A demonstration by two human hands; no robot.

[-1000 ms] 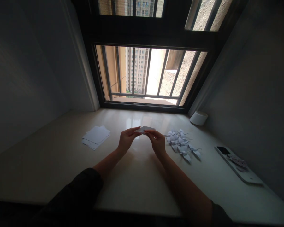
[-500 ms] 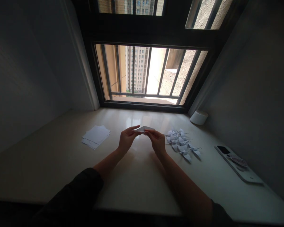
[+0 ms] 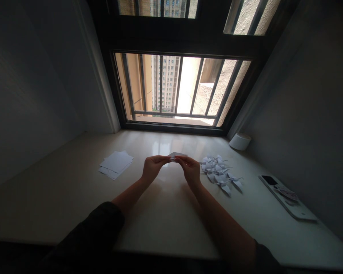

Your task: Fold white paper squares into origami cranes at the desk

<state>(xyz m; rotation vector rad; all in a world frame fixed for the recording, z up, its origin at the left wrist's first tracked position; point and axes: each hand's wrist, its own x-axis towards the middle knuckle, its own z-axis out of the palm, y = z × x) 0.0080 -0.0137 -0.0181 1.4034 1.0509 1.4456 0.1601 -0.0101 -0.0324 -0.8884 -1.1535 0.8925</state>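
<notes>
Folded paper (image 3: 180, 154), centre of frame, seemingly raised over the sill (image 3: 160, 213). Left hand (image 3: 152, 169) and right hand (image 3: 192, 172) each pinch its near edge, thumb against fingers, fingertips close together. Likely very light, thin, stiffer along layered folds, easily creased or torn; best held lightly by the thicker edges. Loose sheets (image 3: 116, 164) left of centre; folded figures (image 3: 218, 173) right of centre.
</notes>
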